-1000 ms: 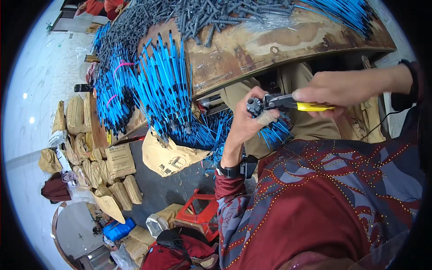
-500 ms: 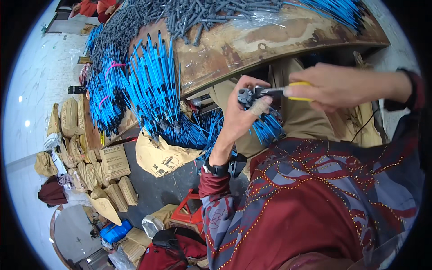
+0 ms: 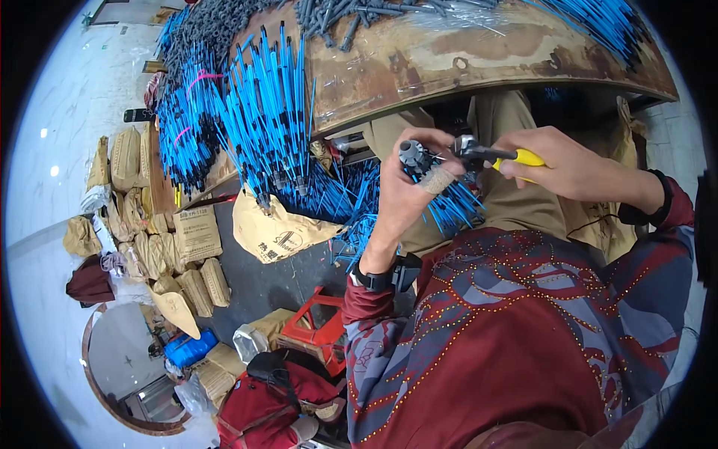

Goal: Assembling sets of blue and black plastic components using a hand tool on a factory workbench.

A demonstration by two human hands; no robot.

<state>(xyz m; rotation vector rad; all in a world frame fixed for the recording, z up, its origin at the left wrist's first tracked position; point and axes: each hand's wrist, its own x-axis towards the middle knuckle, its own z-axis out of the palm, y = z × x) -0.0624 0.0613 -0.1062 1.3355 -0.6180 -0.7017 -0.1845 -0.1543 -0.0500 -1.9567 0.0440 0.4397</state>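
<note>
My left hand [image 3: 395, 196], tape wrapped round its thumb, is closed on a grey ribbed plastic piece [image 3: 410, 153] above my lap. Blue rods [image 3: 455, 205] fan out just behind and below that hand; whether they join the grey piece is hidden. My right hand [image 3: 561, 159] grips yellow-handled pliers [image 3: 471, 148]. Their dark metal jaws lie right beside the left fingers, and what they touch there is too small to make out.
Ahead is a worn wooden table [image 3: 389, 81] with a heap of grey plastic plugs [image 3: 350, 21]. Bundled blue rods [image 3: 265, 112] stand at its left. A brown paper sack [image 3: 280, 232], a red stool [image 3: 318, 325] and wrapped packages [image 3: 131, 157] lie to the left.
The pliers and my right hand have moved slightly right and down, and the jaws have drawn back from the grey piece. My left hand still holds it. The whole view has shifted a little.
</note>
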